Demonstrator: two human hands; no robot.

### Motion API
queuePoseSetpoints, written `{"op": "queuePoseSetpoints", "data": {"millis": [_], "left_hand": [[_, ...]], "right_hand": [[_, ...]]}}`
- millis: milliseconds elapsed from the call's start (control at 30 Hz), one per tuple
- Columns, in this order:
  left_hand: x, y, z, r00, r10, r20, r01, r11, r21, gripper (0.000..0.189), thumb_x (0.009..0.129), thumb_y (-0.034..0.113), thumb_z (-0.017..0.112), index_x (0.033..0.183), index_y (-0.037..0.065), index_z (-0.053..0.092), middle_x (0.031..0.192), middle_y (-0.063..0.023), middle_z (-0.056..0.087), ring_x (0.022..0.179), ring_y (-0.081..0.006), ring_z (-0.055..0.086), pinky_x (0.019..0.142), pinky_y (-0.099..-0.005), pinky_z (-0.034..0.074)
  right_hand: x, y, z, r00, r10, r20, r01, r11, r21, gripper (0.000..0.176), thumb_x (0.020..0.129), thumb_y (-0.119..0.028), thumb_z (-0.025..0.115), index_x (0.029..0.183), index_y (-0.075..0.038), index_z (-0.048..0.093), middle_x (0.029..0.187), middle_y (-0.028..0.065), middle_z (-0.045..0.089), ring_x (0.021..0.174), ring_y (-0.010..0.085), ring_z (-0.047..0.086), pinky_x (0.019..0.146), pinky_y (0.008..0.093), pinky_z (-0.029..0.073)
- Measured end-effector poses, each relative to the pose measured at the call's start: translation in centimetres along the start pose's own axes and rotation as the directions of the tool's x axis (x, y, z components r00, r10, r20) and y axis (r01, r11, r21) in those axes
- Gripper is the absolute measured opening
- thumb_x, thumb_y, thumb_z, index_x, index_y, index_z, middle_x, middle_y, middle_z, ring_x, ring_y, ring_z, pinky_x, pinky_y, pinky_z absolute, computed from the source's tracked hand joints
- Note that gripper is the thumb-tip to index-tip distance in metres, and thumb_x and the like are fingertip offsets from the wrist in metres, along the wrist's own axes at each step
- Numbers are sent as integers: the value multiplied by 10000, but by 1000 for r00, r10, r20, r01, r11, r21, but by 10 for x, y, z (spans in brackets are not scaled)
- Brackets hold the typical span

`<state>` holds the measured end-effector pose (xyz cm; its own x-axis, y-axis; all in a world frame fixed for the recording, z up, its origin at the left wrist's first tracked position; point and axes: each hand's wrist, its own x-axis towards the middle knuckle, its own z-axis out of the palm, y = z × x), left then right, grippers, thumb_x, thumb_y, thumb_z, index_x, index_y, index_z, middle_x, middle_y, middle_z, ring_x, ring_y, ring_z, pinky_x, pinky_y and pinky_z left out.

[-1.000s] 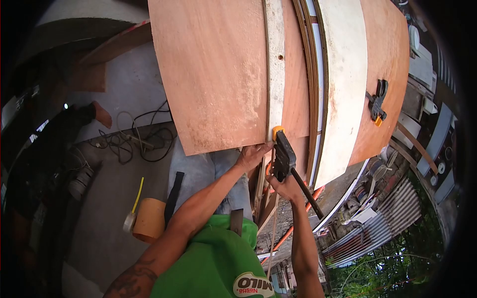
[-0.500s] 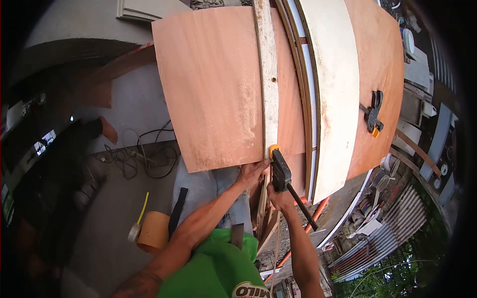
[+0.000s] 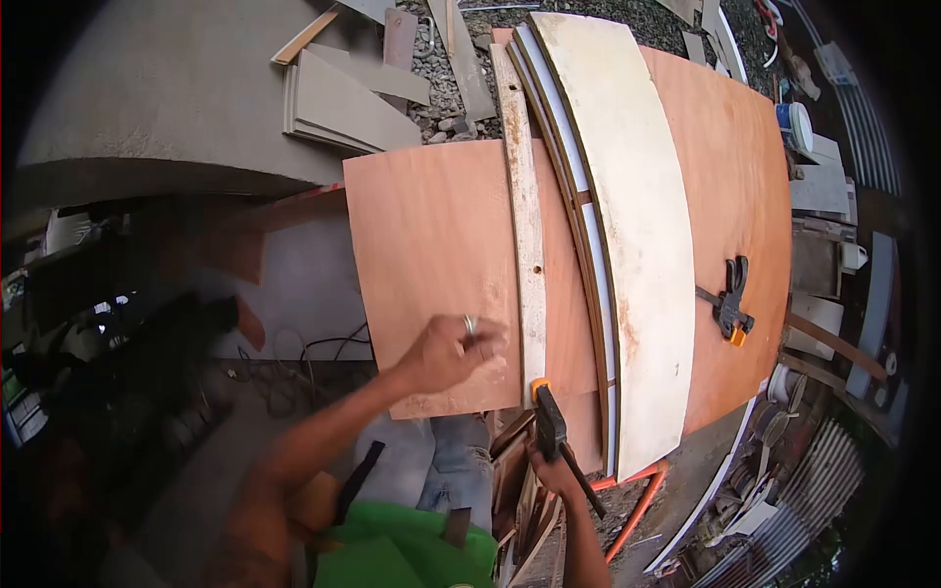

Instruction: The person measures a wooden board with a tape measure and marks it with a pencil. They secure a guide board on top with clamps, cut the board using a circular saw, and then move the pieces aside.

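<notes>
My right hand (image 3: 552,472) grips a black bar clamp (image 3: 551,423) with an orange pad, at the near end of a whitish wooden strip (image 3: 529,304). The strip lies lengthwise over a reddish plywood sheet (image 3: 431,235), and the clamp's jaw sits on its end. Above the plywood, left of the strip, my left hand (image 3: 449,353) hovers with a ring on one finger. Its fingers are loosely bent and apart, slightly blurred, with nothing in them. A second bar clamp (image 3: 730,302) rests on the plywood at the right.
A pale curved board (image 3: 627,225) lies right of the strip, with a white-edged layer beside it. Grey panels (image 3: 348,103) and gravel (image 3: 461,118) lie beyond. An orange metal frame (image 3: 639,505) stands below the sheets. Cables (image 3: 284,377) lie on the floor at left.
My left hand has left the clamped end and moved up and left over the plywood. My right hand stays on the clamp. The view has shifted, showing more of the far end.
</notes>
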<state>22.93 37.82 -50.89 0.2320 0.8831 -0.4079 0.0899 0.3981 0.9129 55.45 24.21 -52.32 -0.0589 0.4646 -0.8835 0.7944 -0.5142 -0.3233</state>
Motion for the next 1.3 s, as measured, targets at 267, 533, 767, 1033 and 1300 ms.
{"op": "queuePoseSetpoints", "data": {"millis": [267, 533, 767, 1033, 1300], "left_hand": [[257, 31, -147, 928, 200, -316, -55, 909, 414, 431, 822, 378, 732, 808, -47, 661, 724, -154, 654, 677, -199, 630, 646, -307, 498], [282, -8, -131, 974, -41, -222, 49, 998, 31, 371, 746, 273, 844, 640, 43, 572, 654, -41, 581, 570, -110, 469, 497, -300, 388], [275, -6, -128, 957, -55, -283, 42, 998, -51, 340, 750, 263, 842, 682, 30, 604, 663, -33, 577, 578, -108, 468, 506, -284, 389], [275, -7, -126, 950, -34, -311, 39, 999, 9, 335, 756, 248, 825, 630, 27, 606, 605, -28, 564, 520, -104, 450, 466, -290, 379], [273, -8, -127, 956, -6, -294, 1, 1000, -17, 289, 751, 227, 819, 663, 8, 652, 639, -49, 616, 535, -103, 497, 475, -283, 399]], "right_hand": [[-3, -15, -8, 999, 4, 46, -6, 999, 36, 259, 823, -234, 592, 950, -11, 630, 832, 245, 639, 844, 352, 669, 727, 414, 505], [-1, 3, -1, 1000, -13, 17, 13, 1000, 20, 261, 763, -169, 630, 959, 2, 625, 822, 220, 649, 765, 335, 660, 708, 415, 511], [-3, -2, -2, 1000, 5, -11, -5, 999, 35, 260, 755, -164, 638, 954, 3, 622, 815, 219, 648, 768, 350, 658, 703, 410, 515], [0, 8, -1, 994, 84, 75, -85, 996, 18, 235, 750, -147, 626, 937, -6, 642, 809, 182, 671, 775, 320, 678, 704, 398, 525], [-3, 1, 1, 1000, -24, -1, 24, 997, 67, 104, 774, -97, 599, 853, -34, 624, 735, 90, 624, 679, 213, 619, 622, 346, 493]]}}
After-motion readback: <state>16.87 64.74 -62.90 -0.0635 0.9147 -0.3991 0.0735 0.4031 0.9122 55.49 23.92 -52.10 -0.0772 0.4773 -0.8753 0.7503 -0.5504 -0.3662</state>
